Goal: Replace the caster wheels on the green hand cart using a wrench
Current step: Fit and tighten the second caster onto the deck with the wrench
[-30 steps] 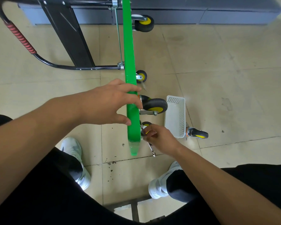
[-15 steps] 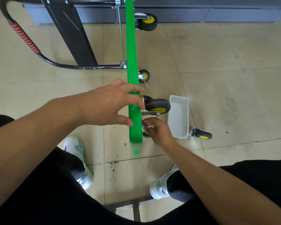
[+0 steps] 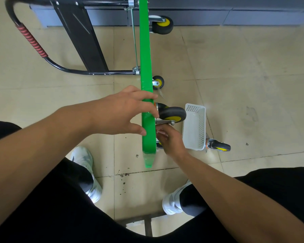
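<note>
The green hand cart [image 3: 146,50] stands on its side on the tiled floor, its deck edge toward me. My left hand [image 3: 123,114] grips the deck edge beside the near black-and-yellow caster wheel [image 3: 172,114]. My right hand [image 3: 170,140] is curled just under that caster's metal bracket, against the deck's underside. The wrench seen in it a second ago is now hidden by the fingers. A small wheel [image 3: 158,82] and a far caster [image 3: 162,24] are mounted farther along the deck. A loose caster [image 3: 218,146] lies on the floor to the right.
A white perforated basket [image 3: 194,127] stands on the floor between the cart and the loose caster. The cart's black folding handle with a red grip [image 3: 31,40] lies to the left. A grey cabinet base [image 3: 235,16] runs along the far wall. My white shoes [image 3: 84,158] are below.
My right hand has risen along the deck's underside to just beneath the near caster's bracket, and the wrench end that hung below it is out of sight. My left hand stays on the deck.
</note>
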`<action>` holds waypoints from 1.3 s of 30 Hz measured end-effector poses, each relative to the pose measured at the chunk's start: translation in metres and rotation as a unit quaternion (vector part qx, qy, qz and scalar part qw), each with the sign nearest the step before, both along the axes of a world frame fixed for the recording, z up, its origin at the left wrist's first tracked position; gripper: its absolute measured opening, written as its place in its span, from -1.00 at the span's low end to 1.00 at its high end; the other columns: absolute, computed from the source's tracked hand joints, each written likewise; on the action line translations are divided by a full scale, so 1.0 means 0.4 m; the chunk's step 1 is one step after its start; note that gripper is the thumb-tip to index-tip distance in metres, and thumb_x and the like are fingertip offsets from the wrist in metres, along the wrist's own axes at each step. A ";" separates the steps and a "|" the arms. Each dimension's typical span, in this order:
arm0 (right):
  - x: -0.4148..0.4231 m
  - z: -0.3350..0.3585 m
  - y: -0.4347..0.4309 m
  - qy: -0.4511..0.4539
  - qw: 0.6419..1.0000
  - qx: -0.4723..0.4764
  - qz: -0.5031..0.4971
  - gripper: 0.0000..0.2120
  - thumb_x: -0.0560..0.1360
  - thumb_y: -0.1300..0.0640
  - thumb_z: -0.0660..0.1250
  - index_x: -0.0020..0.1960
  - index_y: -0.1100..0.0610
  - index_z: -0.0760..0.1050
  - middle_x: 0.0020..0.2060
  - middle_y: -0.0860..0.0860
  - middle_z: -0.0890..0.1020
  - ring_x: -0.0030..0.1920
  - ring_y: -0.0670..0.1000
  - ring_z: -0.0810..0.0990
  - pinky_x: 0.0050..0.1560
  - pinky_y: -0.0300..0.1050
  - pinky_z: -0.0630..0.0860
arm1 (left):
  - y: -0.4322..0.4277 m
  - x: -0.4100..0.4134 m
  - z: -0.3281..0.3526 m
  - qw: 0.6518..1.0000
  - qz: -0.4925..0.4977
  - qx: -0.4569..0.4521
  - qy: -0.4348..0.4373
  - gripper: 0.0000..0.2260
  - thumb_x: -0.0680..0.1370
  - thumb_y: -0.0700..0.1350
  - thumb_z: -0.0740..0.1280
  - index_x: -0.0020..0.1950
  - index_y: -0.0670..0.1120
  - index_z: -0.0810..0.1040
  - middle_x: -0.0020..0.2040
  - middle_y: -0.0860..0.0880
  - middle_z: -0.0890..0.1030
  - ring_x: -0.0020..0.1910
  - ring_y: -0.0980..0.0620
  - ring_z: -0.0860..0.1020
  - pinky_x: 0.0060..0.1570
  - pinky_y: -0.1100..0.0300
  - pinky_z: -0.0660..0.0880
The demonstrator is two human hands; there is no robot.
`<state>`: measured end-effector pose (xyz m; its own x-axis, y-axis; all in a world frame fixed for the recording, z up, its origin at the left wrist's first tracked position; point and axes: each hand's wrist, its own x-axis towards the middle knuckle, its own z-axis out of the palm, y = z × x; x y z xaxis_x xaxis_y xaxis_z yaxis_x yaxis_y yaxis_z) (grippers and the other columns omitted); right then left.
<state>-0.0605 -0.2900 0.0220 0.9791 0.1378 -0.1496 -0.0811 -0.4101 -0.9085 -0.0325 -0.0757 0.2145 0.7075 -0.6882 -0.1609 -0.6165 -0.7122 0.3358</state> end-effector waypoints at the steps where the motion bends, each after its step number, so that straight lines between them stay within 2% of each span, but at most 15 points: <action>1: -0.002 -0.010 0.003 -0.018 1.000 -0.008 0.003 -0.82 0.58 0.37 0.36 0.13 0.18 0.61 0.08 0.08 0.69 0.13 0.11 0.67 0.20 0.21 0.62 | 0.000 0.000 -0.001 1.000 0.000 -0.001 0.000 -0.52 0.45 0.21 0.45 0.36 0.25 0.46 0.57 0.10 0.22 0.44 -0.01 0.19 0.40 0.01 0.30; 5: -0.010 -0.011 0.003 -0.020 1.000 0.000 0.015 -0.81 0.60 0.33 0.35 0.16 0.14 0.61 0.09 0.02 0.68 0.13 0.07 0.67 0.15 0.21 0.64 | 0.001 0.000 -0.001 1.000 0.004 0.002 0.005 -0.52 0.46 0.21 0.44 0.35 0.26 0.45 0.57 0.13 0.20 0.46 0.01 0.16 0.40 -0.01 0.32; 8: -0.021 -0.006 -0.005 -0.019 0.999 -0.007 0.027 -0.79 0.59 0.34 0.37 0.17 0.13 0.61 0.09 0.03 0.67 0.10 0.02 0.65 0.13 0.06 0.66 | 0.001 0.000 0.000 1.000 0.004 0.001 0.007 -0.52 0.46 0.20 0.45 0.35 0.26 0.45 0.58 0.12 0.20 0.47 0.00 0.16 0.40 -0.03 0.32; 12: -0.045 -0.003 -0.014 0.016 0.998 -0.012 0.059 -0.79 0.61 0.26 0.39 0.23 0.13 0.61 0.07 0.03 0.68 0.07 -0.01 0.65 0.14 -0.12 0.63 | -0.001 0.000 0.002 1.000 0.004 0.005 0.009 -0.53 0.46 0.20 0.45 0.36 0.26 0.45 0.58 0.12 0.20 0.48 -0.01 0.15 0.41 -0.03 0.31; 16: -0.070 0.023 -0.023 0.048 0.998 -0.001 0.046 -0.77 0.61 0.19 0.40 0.26 0.14 0.64 0.06 0.02 0.70 0.03 0.00 0.68 0.08 -0.10 0.65 | -0.003 0.001 0.003 1.000 0.004 0.008 0.010 -0.53 0.47 0.20 0.45 0.35 0.26 0.45 0.58 0.12 0.20 0.47 -0.02 0.16 0.42 -0.05 0.30; 19: -0.085 0.072 -0.025 0.118 0.991 0.064 0.019 -0.77 0.60 0.29 0.38 0.25 0.25 0.62 0.00 0.15 0.73 -0.06 0.09 0.73 -0.09 -0.09 0.67 | -0.003 0.000 0.003 1.000 0.005 0.005 0.011 -0.53 0.46 0.21 0.45 0.35 0.26 0.46 0.57 0.12 0.20 0.47 -0.02 0.16 0.40 -0.08 0.32; 21: -0.090 0.113 -0.021 0.165 0.980 0.111 0.004 -0.79 0.61 0.32 0.36 0.23 0.27 0.62 -0.03 0.18 0.74 -0.14 0.04 0.73 -0.16 -0.17 0.65 | -0.003 0.001 0.004 1.000 0.003 0.008 0.013 -0.54 0.47 0.21 0.45 0.35 0.27 0.46 0.57 0.12 0.20 0.47 -0.02 0.16 0.40 -0.07 0.32; 25: -0.083 0.174 -0.015 0.249 0.955 0.159 -0.035 -0.81 0.59 0.29 0.37 0.20 0.26 0.61 0.01 0.30 0.70 -0.20 0.05 0.68 -0.21 -0.16 0.63 | -0.007 0.002 0.009 1.000 0.004 0.013 0.006 -0.54 0.47 0.20 0.45 0.35 0.26 0.45 0.57 0.10 0.21 0.47 -0.02 0.17 0.42 -0.06 0.30; 29: -0.066 0.211 -0.019 0.332 0.916 0.217 -0.063 -0.75 0.60 0.22 0.39 0.21 0.35 0.60 -0.08 0.28 0.68 -0.24 0.02 0.66 -0.27 -0.21 0.61 | -0.004 -0.002 0.006 1.000 0.003 0.006 0.006 -0.54 0.47 0.19 0.45 0.35 0.24 0.47 0.58 0.08 0.21 0.47 -0.02 0.18 0.43 0.00 0.27; 31: -0.050 0.223 -0.020 0.363 0.894 0.252 -0.072 -0.69 0.60 0.18 0.41 0.25 0.37 0.59 -0.04 0.23 0.69 -0.25 -0.01 0.67 -0.30 -0.25 0.60 | -0.002 -0.003 0.007 1.000 0.003 0.006 0.006 -0.54 0.47 0.19 0.45 0.36 0.24 0.46 0.58 0.09 0.20 0.47 -0.02 0.17 0.43 0.01 0.27; 33: -0.034 0.231 -0.017 0.384 0.877 0.280 -0.074 -0.66 0.58 0.16 0.43 0.27 0.35 0.58 0.05 0.24 0.70 -0.20 0.00 0.69 -0.23 -0.23 0.64 | -0.003 -0.003 0.007 1.000 0.003 0.008 0.004 -0.53 0.48 0.19 0.45 0.36 0.24 0.46 0.58 0.09 0.20 0.47 -0.03 0.17 0.43 0.00 0.27; 35: -0.019 0.234 -0.011 0.401 0.859 0.308 -0.080 -0.67 0.58 0.17 0.43 0.27 0.34 0.59 0.03 0.21 0.70 -0.24 -0.01 0.70 -0.21 -0.22 0.65 | -0.004 -0.003 0.006 1.000 0.003 0.006 0.004 -0.53 0.48 0.18 0.45 0.36 0.23 0.46 0.58 0.09 0.21 0.47 -0.03 0.17 0.44 -0.01 0.27; 39: -0.005 0.236 0.005 0.430 0.835 0.334 -0.084 -0.74 0.58 0.19 0.41 0.23 0.28 0.60 0.02 0.18 0.69 -0.24 -0.01 0.70 -0.04 -0.19 0.60 | -0.002 -0.003 0.008 1.000 0.001 0.011 0.005 -0.53 0.48 0.19 0.45 0.36 0.24 0.45 0.58 0.10 0.20 0.48 -0.02 0.17 0.43 -0.03 0.29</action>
